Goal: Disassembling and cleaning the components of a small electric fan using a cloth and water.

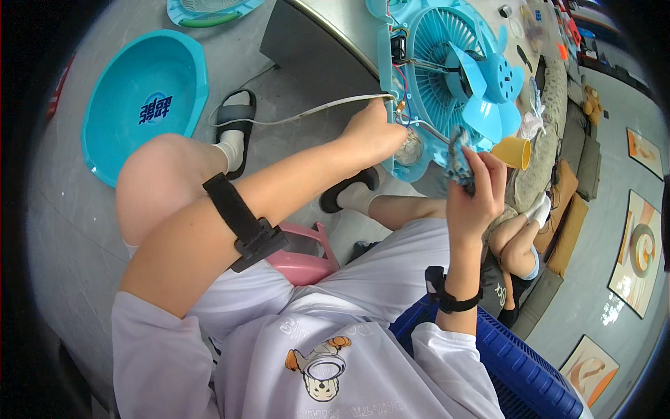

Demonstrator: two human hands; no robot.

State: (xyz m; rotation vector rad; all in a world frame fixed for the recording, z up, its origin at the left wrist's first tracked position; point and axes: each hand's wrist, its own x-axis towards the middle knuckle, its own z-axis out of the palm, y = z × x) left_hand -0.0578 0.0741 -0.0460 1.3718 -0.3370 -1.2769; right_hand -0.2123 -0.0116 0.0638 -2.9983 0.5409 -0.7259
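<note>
An opened light-blue electric fan housing (390,57) rests at the edge of the table, its bladed rotor (497,78) and coloured wires (403,86) exposed. My left hand (372,133) grips the housing's near left edge, its fingertips partly hidden. A white power cord (314,111) enters the housing just above that hand. Beside my fingers, in the housing's corner, sits a round, crumpled-looking pale part (409,149). My right hand (479,183) pinches a bunched blue-grey cloth (459,160) in front of the housing's right side, close to the lower blade.
A metal-edged table (335,21) carries the fan. A yellow cup (515,153) stands close to my right hand. On the floor at left is a blue basin (133,68); a blue plastic crate (523,361) lies at lower right. Another person's legs (515,246) rest by the sofa (576,125).
</note>
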